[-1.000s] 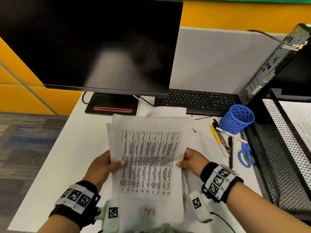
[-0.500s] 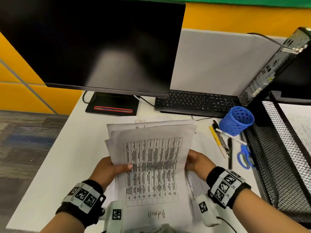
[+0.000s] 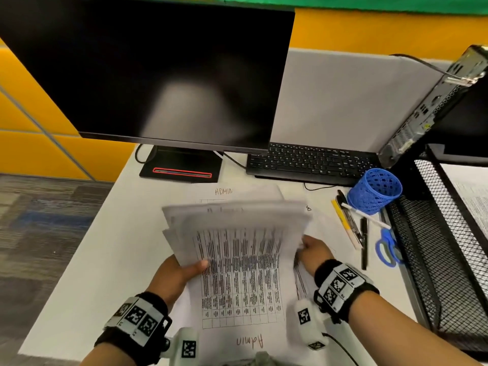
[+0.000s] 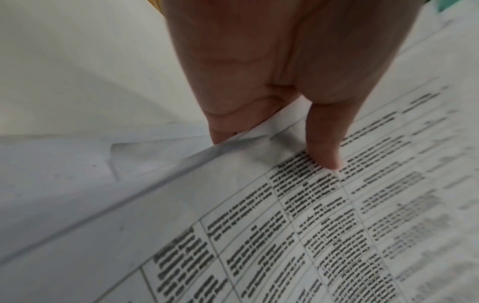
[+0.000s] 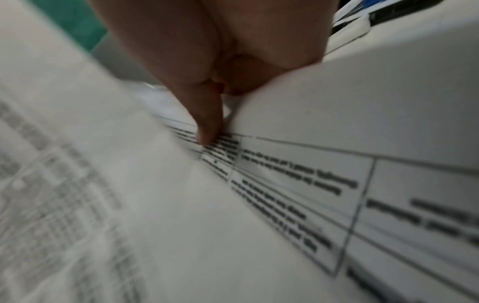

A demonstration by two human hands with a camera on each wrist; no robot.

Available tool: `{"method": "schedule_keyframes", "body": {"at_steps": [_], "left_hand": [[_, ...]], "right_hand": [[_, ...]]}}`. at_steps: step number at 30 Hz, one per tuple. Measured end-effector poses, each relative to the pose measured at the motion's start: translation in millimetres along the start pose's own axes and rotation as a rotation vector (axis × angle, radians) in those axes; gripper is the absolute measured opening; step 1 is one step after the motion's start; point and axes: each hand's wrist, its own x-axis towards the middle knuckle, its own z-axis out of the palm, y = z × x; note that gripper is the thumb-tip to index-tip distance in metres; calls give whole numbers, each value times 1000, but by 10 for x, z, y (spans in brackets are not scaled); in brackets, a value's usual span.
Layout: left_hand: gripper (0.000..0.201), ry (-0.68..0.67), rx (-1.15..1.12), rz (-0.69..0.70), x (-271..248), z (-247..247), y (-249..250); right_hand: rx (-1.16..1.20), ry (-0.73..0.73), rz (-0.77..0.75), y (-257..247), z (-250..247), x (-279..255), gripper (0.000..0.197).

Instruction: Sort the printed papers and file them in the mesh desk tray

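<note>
A stack of printed papers [image 3: 237, 254] with a table and a handwritten "Admin" at its near edge is held above the white desk. My left hand [image 3: 179, 273] grips its left edge, thumb [image 4: 324, 143] on the top sheet. At the right edge my right hand [image 3: 314, 249] pinches the stack, thumb [image 5: 207, 123] on the print. The far edge of the stack is blurred and curls up. Another sheet marked "ADMIN" [image 3: 224, 191] lies on the desk behind. The black mesh desk tray [image 3: 433, 247] stands at the right, with a printed sheet [image 3: 472, 196] on its upper level.
A black monitor [image 3: 148, 72] and keyboard [image 3: 314, 162] stand at the back. A blue mesh pen cup [image 3: 375, 190], pens [image 3: 351, 225] and blue scissors [image 3: 386, 247] lie between the papers and the tray. A computer case [image 3: 433, 107] leans above the tray.
Both hands have lifted the stack toward me and tilted it; its far edge now curls and blurs. The "ADMIN" sheet behind has come into sight.
</note>
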Motion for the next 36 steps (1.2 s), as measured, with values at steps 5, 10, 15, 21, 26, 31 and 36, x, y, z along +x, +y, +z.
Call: {"method": "schedule_keyframes", "body": {"at_steps": [5, 10, 15, 21, 26, 31, 36], "left_hand": [[61, 54, -93, 94, 23, 61, 213], [31, 107, -151, 129, 130, 237, 450], [39, 223, -128, 324, 97, 521, 781], [36, 225, -67, 626, -194, 829, 1186], [40, 98, -17, 718, -406, 927, 1110], [45, 101, 56, 642, -370, 967, 955], [48, 121, 40, 584, -247, 987, 968]], "right_hand": [[267, -12, -172, -21, -178, -121, 15], [516, -60, -215, -177, -201, -319, 22], [614, 116, -408, -379, -397, -645, 39], [454, 277, -672, -503, -614, -803, 34], [414, 296, -717, -354, -607, -878, 46], [524, 306, -755, -370, -612, -882, 51], [580, 494, -1014, -740, -865, -1046, 59]]}}
